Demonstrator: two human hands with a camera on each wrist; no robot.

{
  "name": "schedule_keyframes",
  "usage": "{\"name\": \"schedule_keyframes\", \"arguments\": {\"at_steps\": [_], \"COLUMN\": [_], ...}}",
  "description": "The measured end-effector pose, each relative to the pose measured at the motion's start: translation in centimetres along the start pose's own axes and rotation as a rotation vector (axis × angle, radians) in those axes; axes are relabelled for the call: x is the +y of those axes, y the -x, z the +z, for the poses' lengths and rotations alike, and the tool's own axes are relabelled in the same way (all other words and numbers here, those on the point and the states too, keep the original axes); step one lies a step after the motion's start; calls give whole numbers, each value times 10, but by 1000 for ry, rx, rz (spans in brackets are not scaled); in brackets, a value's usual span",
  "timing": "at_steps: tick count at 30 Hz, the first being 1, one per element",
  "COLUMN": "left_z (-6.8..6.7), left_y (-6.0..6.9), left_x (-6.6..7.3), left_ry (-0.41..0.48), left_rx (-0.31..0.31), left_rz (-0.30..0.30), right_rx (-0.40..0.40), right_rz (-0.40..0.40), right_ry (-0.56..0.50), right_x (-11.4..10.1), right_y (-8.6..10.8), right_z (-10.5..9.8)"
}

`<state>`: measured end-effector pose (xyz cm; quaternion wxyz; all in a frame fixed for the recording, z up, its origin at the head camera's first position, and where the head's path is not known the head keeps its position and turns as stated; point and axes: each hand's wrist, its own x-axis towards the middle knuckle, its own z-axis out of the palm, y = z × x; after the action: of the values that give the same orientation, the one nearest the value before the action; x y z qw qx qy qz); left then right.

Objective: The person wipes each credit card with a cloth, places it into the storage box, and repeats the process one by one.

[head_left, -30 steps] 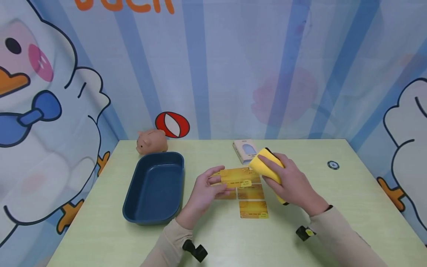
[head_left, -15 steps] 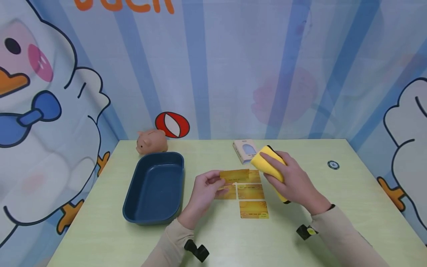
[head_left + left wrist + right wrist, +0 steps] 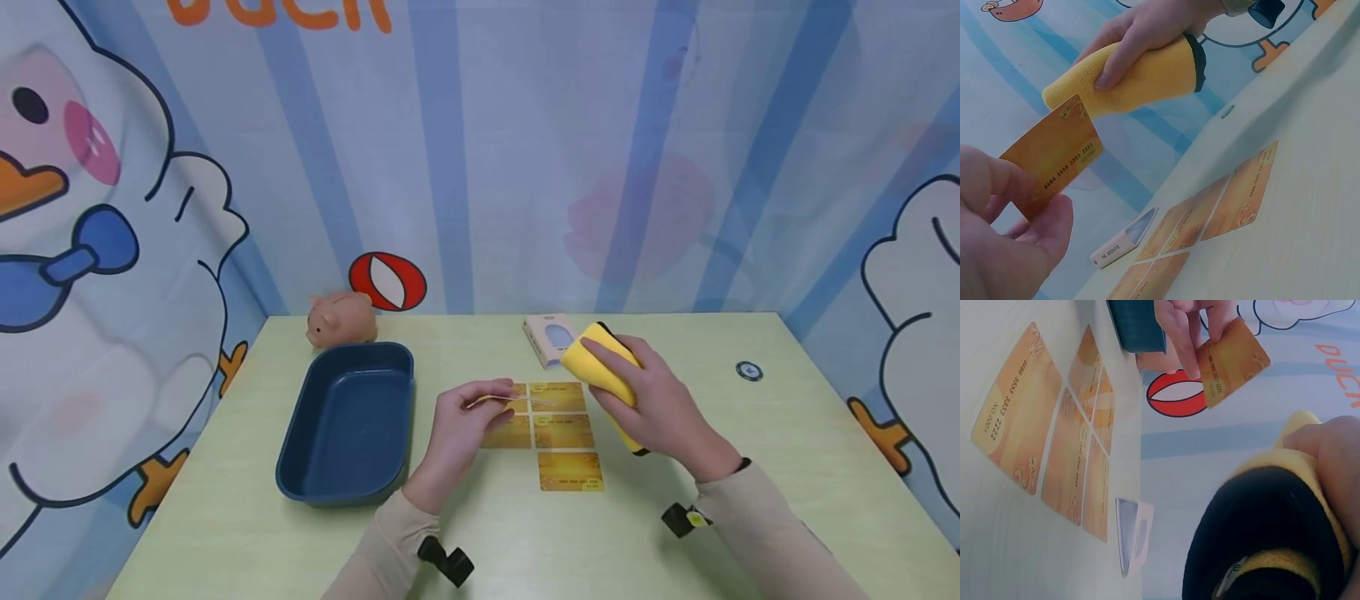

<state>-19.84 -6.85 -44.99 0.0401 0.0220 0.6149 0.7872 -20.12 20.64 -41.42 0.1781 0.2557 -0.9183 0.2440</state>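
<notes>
My left hand (image 3: 456, 433) pinches a gold bank card (image 3: 1060, 156) between thumb and fingers, raised over the table. From the head view that card is nearly edge-on; its embossed digits show in the left wrist view. My right hand (image 3: 663, 408) grips a rolled yellow cloth (image 3: 600, 367) with black edging, held in the air to the right of the card. Inside the roll's black-rimmed end, part of a white label (image 3: 1232, 575) is visible. Below both hands, several more gold cards (image 3: 572, 472) lie flat in rows, partly hidden by the left hand.
A dark blue tray (image 3: 408, 400) stands left of the cards, with a pink piggy bank (image 3: 342, 320) behind it. A small pale box (image 3: 542, 343) lies at the back middle. Far right is a round chip (image 3: 749, 371). A printed curtain (image 3: 517, 167) hangs behind the table.
The card in my left hand has tilted from face-up to nearly edge-on in the head view, uncovering cards beneath. My right hand and the cloth have shifted only slightly.
</notes>
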Motion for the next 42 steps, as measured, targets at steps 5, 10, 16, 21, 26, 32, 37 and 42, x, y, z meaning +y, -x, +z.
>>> {"name": "schedule_keyframes", "arguments": {"at_steps": [5, 10, 16, 21, 26, 32, 37, 42], "left_z": [0, -1, -3, -4, -4, -4, -3, -3], "left_y": [0, 1, 1, 1, 0, -2, -3, -4], "left_x": [-1, -1, 0, 0, -1, 0, 1, 0], "left_ry": [-1, -11, -33, -9, 16, -14, -22, -18], "left_rx": [-5, -40, -76, -112, -108, -87, -82, -95], "left_rz": [25, 25, 1, -13, -15, -18, -35, -40], "right_rx": [-3, 6, 5, 3, 7, 9, 2, -17], "right_rz": [3, -4, -13, -16, -20, -30, -41, -59], "right_ry": [-4, -6, -7, -8, -5, -3, 1, 24], "right_x": [-3, -5, -6, -7, -7, -10, -14, -20], "right_y": [-2, -4, -5, -5, -6, -9, -12, -16], "right_z": [-1, 0, 0, 1, 1, 0, 1, 4]}}
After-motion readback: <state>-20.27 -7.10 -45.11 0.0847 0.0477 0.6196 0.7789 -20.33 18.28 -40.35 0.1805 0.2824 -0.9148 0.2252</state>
